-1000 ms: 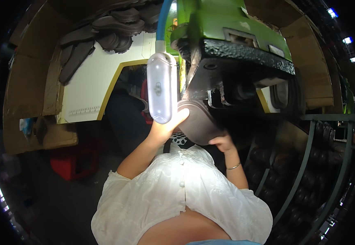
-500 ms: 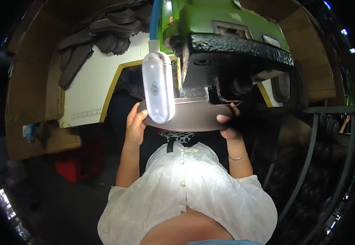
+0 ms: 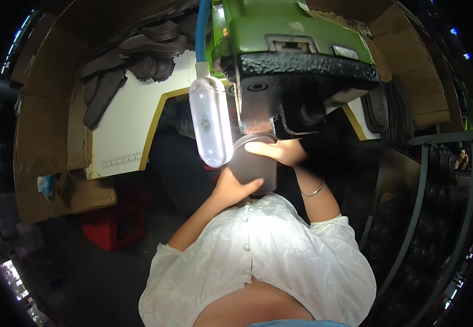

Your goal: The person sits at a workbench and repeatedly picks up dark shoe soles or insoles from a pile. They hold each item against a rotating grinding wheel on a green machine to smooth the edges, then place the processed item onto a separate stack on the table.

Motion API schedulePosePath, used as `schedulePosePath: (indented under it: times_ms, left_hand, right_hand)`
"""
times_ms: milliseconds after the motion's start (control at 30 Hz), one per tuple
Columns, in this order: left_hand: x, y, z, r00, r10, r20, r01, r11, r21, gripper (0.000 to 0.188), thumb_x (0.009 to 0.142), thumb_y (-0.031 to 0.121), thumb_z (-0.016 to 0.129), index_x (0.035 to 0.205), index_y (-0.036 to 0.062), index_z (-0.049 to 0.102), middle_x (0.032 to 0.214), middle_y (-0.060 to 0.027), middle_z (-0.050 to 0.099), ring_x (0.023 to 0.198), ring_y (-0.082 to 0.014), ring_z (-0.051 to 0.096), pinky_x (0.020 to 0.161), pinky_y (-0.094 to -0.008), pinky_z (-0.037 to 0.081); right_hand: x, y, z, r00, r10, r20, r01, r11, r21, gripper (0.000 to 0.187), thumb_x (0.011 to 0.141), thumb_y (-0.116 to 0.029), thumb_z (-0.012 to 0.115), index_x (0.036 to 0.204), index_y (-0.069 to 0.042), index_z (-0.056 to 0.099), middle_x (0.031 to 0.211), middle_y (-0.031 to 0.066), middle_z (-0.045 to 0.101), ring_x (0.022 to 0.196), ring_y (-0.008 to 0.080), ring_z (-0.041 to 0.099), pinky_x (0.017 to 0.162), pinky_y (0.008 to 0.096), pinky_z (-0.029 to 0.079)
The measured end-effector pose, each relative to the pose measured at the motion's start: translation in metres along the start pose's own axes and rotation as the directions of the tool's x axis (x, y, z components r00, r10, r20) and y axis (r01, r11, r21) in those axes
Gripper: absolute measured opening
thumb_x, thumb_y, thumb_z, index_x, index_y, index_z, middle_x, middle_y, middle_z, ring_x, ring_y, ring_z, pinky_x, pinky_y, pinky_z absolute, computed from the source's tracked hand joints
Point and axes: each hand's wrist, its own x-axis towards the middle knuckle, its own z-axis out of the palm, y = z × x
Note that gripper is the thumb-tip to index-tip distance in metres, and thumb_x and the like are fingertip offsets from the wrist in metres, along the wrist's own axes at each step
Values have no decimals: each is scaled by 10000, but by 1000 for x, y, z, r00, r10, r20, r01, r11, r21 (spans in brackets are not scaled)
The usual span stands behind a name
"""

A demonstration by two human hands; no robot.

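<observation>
Between my hands is a dark grey-brown shoe sole (image 3: 254, 168), turned lengthwise toward my body. Its far end sits just under the black head of a green machine (image 3: 296, 32). My left hand (image 3: 233, 188) grips the near end by its left edge, thumb on top. Farther up, my right hand (image 3: 281, 151) holds the right edge, with the thumb laid across the upper face. The fingers beneath the sole are hidden. A glowing white lamp (image 3: 209, 122) hangs beside the sole and covers part of its left side.
Several dark soles (image 3: 152, 43) lie piled on the white worktop (image 3: 119, 125) inside a cardboard box (image 3: 46, 125) at left. More soles (image 3: 394, 106) stand at right by another carton. A metal rack (image 3: 419, 196) is at my right; a red stool (image 3: 111, 226) stands low at left.
The sole has turned from lying crosswise to pointing lengthwise toward me. My left hand has moved right and nearer my body; my right hand has shifted inward and slightly away from me.
</observation>
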Motion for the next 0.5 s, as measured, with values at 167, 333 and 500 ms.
schedulePosePath:
  times_ms: [167,333,500]
  left_hand:
    - [40,52,-1,995,57,-81,-61,997,-46,220,817,131,623,972,-24,600,847,-76,611,758,-138,577,688,-251,460]
    - [35,59,-5,999,-47,-26,46,997,-62,249,871,192,564,992,-23,603,909,-69,620,816,-111,567,735,-238,448]
    - [22,55,0,993,-110,-51,95,966,-241,250,902,171,513,1060,-16,561,933,-58,607,855,-107,556,780,-239,442]
  right_hand:
    - [-25,25,3,970,217,-106,-151,888,435,437,750,-80,668,1145,8,503,1073,69,568,928,148,552,818,283,450]
    - [-100,62,-29,838,435,331,-489,867,98,463,760,-186,678,1129,50,526,1038,103,595,908,171,562,841,301,441]
    - [-142,56,-96,909,392,-144,-313,868,385,285,740,-62,653,996,42,585,914,95,637,802,141,610,758,258,480]
